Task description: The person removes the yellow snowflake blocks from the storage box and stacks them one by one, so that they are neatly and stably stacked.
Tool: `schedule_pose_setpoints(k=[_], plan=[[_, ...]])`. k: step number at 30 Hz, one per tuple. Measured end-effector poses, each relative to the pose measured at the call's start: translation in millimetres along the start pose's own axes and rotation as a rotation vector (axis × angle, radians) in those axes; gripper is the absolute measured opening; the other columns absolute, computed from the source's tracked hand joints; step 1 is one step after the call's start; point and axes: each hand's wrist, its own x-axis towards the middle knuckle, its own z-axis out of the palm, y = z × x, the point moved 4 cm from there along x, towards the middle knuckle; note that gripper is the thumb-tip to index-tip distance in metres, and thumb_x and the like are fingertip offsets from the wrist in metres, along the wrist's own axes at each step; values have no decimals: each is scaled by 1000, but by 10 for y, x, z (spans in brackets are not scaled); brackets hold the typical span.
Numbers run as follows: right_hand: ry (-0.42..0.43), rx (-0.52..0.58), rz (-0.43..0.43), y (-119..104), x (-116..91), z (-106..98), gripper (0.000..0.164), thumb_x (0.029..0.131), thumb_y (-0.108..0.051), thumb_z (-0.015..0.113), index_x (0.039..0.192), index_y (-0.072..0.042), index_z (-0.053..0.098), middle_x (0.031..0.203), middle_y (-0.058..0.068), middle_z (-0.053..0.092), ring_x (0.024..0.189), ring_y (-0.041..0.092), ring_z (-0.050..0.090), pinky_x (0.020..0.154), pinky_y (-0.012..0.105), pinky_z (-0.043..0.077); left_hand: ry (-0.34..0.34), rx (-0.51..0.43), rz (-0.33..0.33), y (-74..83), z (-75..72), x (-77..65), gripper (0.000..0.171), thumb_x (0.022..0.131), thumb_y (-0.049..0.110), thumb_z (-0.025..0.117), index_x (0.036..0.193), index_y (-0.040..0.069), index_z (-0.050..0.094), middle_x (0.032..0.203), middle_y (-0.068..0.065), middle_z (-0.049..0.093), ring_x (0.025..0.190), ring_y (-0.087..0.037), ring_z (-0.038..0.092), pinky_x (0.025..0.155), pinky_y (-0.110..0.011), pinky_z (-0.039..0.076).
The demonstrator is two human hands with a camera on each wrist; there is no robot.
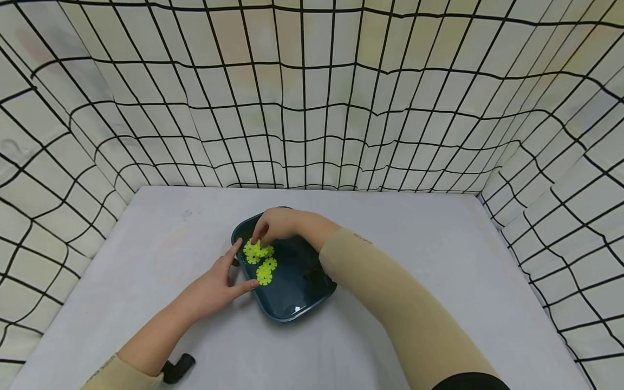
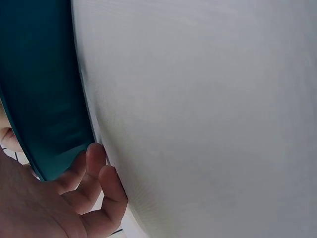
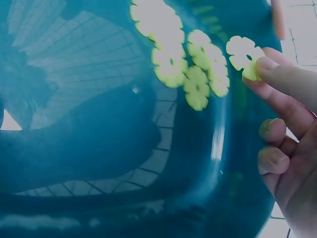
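A dark teal tray [image 1: 292, 292] with rounded corners rests on the white surface. My left hand [image 1: 214, 290] holds its left side, index finger and thumb spread along the rim; in the left wrist view, curled fingers meet the bottom of the outer wall. Over the tray's far left part, my right hand [image 1: 279, 223] pinches a yellow-green flower-shaped disc [image 3: 242, 52] between thumb and index finger. Several similar discs [image 1: 265, 274] lie inside along the left side, some overlapping. The other fingers of the right hand are curled loosely.
White walls covered with black netting [image 1: 304, 108] enclose the table [image 1: 390, 233] at the back and both sides. A black wrist-camera piece [image 1: 179, 368] juts out beside the left wrist. Glossy reflections show on the tray's floor.
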Motion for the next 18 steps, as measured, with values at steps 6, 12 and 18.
schedule_pose_setpoints(k=[6,12,18], plan=[[-2,69,12,54,-152,-172,22,95,-17,69,116,-16,75,107,-10,70,99,3,63,88,23,48,6,-2,3,4,-3,-9,111,86,62,66,160,17,-2,141,-28,44,97,-25,58,73,-41,49],[14,100,34,188,-304,-347,22,95,-19,69,116,-19,76,106,-12,71,101,5,63,92,27,48,8,-3,-9,6,-5,-14,111,86,62,67,160,18,-3,141,-27,44,94,-24,58,72,-38,49],[53,99,70,368,-517,-501,22,95,-23,69,116,-22,76,106,-13,71,103,6,63,94,33,48,10,-2,-17,10,7,-11,113,85,64,66,160,18,-5,141,-27,45,90,-23,57,69,-36,47]])
